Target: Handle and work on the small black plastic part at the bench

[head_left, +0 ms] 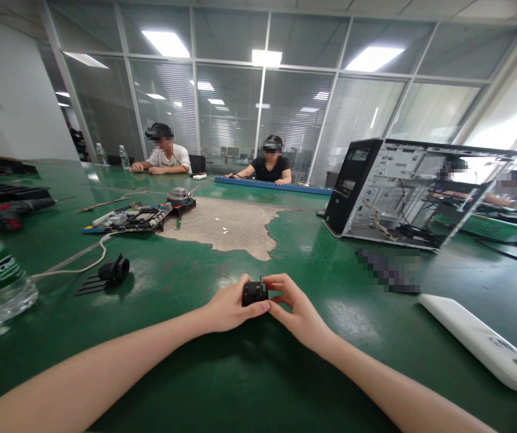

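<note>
Black cylindrical fitting [254,293], small and chunky, sits between my two hands, on the near side of a bare brown patch [240,219] in the green surface [186,385]. My left hand [225,305] wraps its left end, thumb across the near side; my right hand [295,305] curls narrowly at its right end, thumb and fingertips pinching. Whether the fitting touches the surface, I cannot tell. It looks like stiff plastic, probably light, perhaps slightly slick; its thick body seems the safest place to grip, since the thin piece standing up from its top may be more fragile. Nearer than the patch and to its left lies a pronged black part [114,270]; a circuit board [127,219] lies at its left edge, and an open computer case [387,195] stands to its right.
</note>
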Demonstrator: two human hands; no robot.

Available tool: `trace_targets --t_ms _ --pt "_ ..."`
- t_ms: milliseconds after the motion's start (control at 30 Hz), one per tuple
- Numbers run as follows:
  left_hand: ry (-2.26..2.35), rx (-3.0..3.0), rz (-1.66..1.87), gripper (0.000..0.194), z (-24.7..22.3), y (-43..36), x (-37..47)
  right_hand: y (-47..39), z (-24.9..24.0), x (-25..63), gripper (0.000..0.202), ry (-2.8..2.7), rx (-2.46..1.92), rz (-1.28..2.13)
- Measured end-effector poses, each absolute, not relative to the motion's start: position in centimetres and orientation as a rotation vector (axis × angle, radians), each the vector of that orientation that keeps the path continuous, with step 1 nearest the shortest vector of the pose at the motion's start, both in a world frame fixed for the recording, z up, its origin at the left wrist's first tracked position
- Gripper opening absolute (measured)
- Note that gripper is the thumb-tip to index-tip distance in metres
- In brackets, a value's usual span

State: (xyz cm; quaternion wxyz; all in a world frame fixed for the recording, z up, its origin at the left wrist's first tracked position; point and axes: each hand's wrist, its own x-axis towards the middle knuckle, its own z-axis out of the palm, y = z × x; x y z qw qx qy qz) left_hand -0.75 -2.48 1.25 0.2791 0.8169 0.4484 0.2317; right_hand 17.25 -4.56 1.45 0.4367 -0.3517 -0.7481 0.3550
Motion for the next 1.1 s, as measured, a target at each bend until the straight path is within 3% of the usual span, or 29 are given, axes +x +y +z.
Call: trace_targets --t_ms 233,400,600,933,1100 --pt "1.165 2.178 0.643 0.043 0.86 -2.16 -0.81 -4.86 1.41 17.30 0.029 -1.940 -0.817 0.829" --pt "1.181 2.203 0.624 0.044 1.07 -2.31 -0.82 -4.89 1.60 17.30 0.017 -1.935 -0.795 0.792" --pt "1.188 2.206 0.619 0.043 1.29 -2.56 -0.81 -4.77 1.27 17.17 0.031 -1.855 -0.927 0.942" --pt "1.192 2.206 0.627 0.042 1.12 -2.52 -0.93 -4.87 1.34 17.20 0.019 -1.881 -0.817 0.870" --pt "1.185 2.198 0.642 0.043 1.07 -2.46 -0.87 -4.81 1.31 17.08 0.031 -1.819 -0.928 0.986"
